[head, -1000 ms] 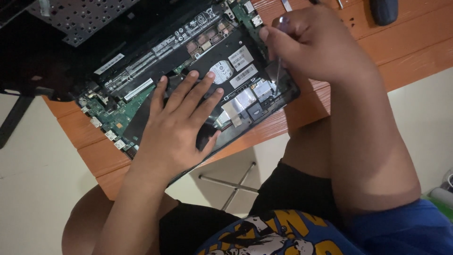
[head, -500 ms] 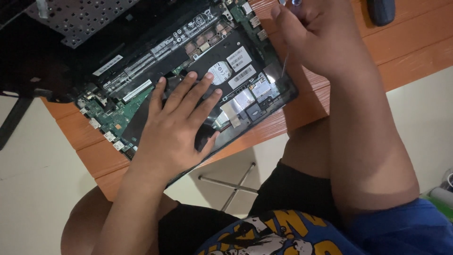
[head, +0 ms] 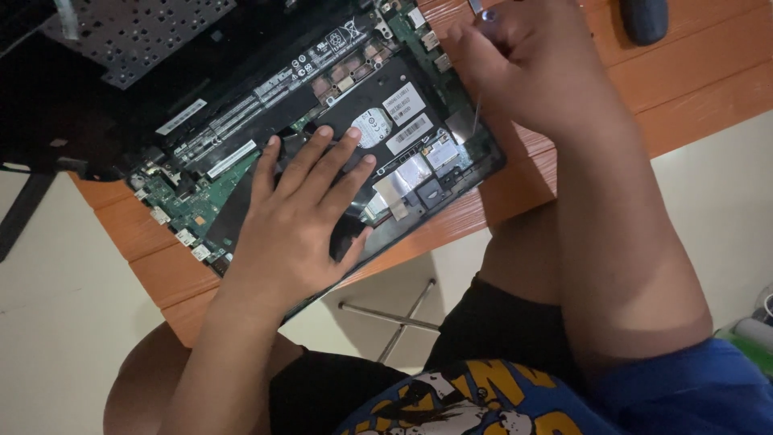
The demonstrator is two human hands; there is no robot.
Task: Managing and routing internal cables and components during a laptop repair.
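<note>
Opened laptop lying slantwise on orange table, near corner jutting just past the table's front edge. Left hand spread flat, fingers splayed, pressing on the laptop's insides near that front edge, gripping nothing. Right hand curled shut around thin screwdriver, shaft pointing down at the laptop's right edge. Dark round thing well right of the laptop on bare table boards. Pale floor beyond the table edge.

One opened laptop, one screwdriver, two hands.
</note>
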